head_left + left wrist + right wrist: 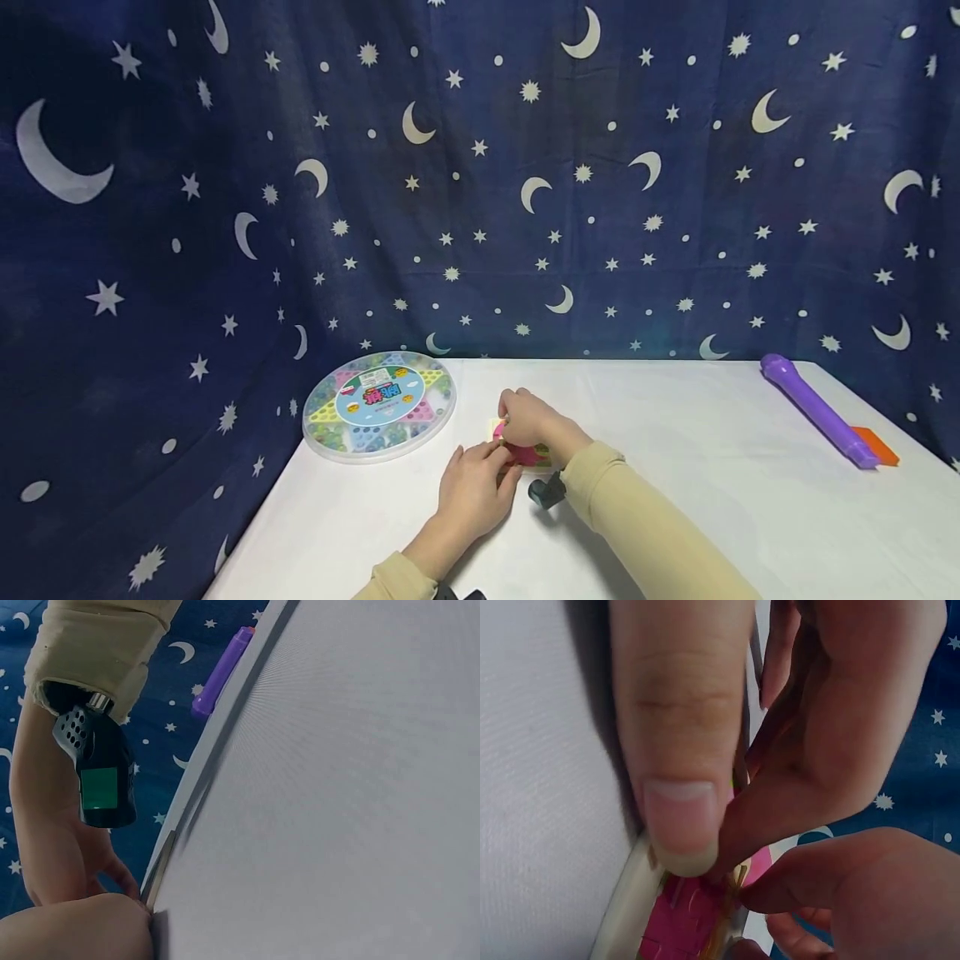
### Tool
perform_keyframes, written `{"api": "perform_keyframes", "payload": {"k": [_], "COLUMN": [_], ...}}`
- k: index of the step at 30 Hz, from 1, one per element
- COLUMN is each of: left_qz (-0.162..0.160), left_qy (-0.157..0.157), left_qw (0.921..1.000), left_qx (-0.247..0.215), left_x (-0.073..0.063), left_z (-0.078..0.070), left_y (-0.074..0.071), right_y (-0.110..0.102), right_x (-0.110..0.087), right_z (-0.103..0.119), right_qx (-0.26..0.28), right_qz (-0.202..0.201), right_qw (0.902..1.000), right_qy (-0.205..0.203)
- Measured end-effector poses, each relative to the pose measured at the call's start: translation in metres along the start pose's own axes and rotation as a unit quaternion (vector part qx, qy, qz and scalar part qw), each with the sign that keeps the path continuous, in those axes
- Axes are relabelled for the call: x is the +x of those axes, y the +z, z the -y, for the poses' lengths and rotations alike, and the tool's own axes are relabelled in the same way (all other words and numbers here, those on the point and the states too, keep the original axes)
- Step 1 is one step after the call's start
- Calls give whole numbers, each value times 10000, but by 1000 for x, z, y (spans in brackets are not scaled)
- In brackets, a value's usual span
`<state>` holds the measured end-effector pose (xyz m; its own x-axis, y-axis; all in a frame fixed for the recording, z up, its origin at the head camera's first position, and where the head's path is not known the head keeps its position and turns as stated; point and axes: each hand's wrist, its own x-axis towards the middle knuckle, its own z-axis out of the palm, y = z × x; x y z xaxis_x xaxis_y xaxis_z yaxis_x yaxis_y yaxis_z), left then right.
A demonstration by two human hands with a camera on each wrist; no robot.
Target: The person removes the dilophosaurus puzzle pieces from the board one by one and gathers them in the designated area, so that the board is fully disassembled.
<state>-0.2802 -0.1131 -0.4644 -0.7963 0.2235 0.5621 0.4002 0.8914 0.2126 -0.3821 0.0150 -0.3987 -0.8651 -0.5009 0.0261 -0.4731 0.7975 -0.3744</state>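
Note:
A small puzzle board [537, 470] with pink and green on it lies under both hands; in the right wrist view its pale rim [622, 904] and pink jigsaw pieces [679, 919] show. My left hand [474, 485] holds the board at its left and near side, thumb along the near edge. Above the board, my right hand [528, 419] has its fingers bent down, thumb and finger pinching at a pink puzzle piece [498, 431]. Those fingertips mostly hide the piece. In the left wrist view the left thumb [79, 930] covers much of the board.
A round, clear Chinese checkers box [378, 407] with marbles stands at the left of the white table [675, 433]. A purple tube [821, 412] lies at the right, partly over an orange flat piece [877, 446]. A star-patterned curtain [480, 208] hangs behind.

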Motion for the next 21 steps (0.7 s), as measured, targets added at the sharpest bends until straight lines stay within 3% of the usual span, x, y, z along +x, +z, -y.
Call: {"api": "perform_keyframes", "payload": {"k": [15, 21], "left_qz": [198, 161], "left_qy": [89, 44], "left_qw": [9993, 9997], "left_qx": [316, 201], "left_x": [1, 0], "left_z": [-2, -1], "left_y": [-1, 0], "right_y": [-7, -2], "right_x": [-6, -9], "right_z": [-4, -17], "right_qx": [381, 653], "right_qz": [-208, -354], "right_qw": [9991, 9972], "right_qy": [-7, -21]}}
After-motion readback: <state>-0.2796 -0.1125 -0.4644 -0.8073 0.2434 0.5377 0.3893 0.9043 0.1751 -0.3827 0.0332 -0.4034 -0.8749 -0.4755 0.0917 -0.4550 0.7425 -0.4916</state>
